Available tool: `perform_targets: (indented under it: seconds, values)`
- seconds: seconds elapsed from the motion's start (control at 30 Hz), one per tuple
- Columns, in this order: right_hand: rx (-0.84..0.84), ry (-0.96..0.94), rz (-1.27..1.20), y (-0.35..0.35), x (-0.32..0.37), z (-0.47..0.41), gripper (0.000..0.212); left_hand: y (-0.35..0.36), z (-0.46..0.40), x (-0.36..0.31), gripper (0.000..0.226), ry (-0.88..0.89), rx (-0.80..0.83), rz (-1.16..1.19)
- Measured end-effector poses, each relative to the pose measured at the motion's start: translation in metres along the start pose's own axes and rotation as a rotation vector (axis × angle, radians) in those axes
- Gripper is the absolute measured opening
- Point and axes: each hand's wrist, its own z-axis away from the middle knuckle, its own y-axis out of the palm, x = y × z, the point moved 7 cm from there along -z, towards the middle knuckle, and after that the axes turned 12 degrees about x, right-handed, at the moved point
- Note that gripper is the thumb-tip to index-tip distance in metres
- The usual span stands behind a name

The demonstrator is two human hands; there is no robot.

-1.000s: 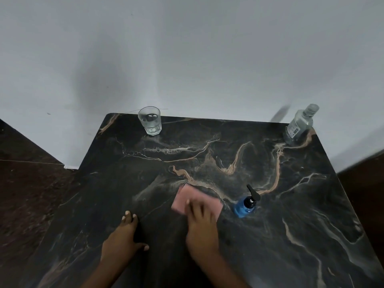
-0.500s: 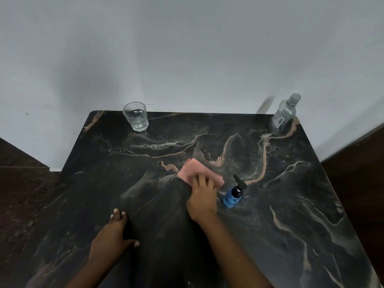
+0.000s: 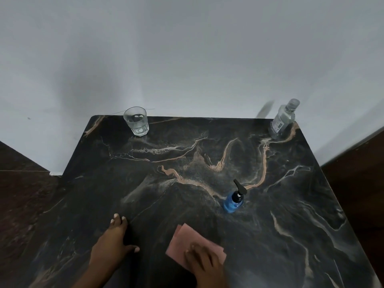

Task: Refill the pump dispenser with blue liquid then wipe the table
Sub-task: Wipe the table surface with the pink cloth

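The right hand lies flat on a pink cloth, fingers straight, pressing it onto the dark table. The cloth sticks out past the fingertips. The left hand rests flat on the table too, fingers straight, holding nothing. The blue pump bottle stands up beyond the right fingers (not touching the cloth). Far past both hands stand a glass and a clear bottle.

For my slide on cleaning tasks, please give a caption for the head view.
Right hand presses a pink cloth flat on the dark marble table; left hand rests nearby.
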Motion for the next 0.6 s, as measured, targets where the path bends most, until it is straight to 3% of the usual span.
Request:
perform_targets:
  seconds: [0.07,0.17,0.43,0.6]
  values:
    - [0.070,-0.025,-0.048,-0.005,-0.001,-0.024,0.039,0.000,0.001,-0.001,0.102,-0.003,0.001,-0.006]
    - [0.188,-0.037,-0.147,-0.007,-0.003,-0.083,0.075,-0.001,0.001,-0.001,0.102,-0.008,0.005,-0.007]
    - [0.241,0.183,-0.118,-0.064,-0.040,-0.249,0.066,0.001,0.001,0.002,0.102,0.004,-0.008,-0.001]
    - [0.241,0.178,-0.032,-0.062,-0.020,-0.241,0.068,-0.002,0.003,0.001,0.101,0.001,-0.014,-0.007]
